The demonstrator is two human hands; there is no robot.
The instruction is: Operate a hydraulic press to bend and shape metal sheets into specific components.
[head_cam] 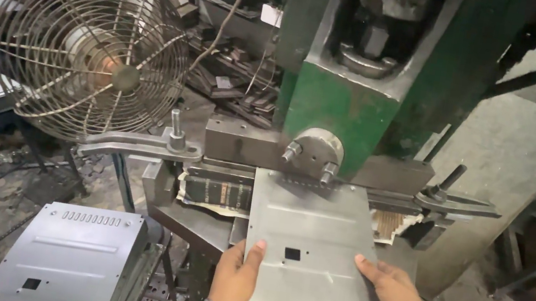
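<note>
Sheet metal panel lies flat with its far edge under the green press, slid in against the tooling. Left hand and right hand each clasp a near side edge, thumbs on top. Judged: panel is placed, pressing not yet done. A stack of similar panels sits left of the press; fan crowds the left, open floor right.
</note>
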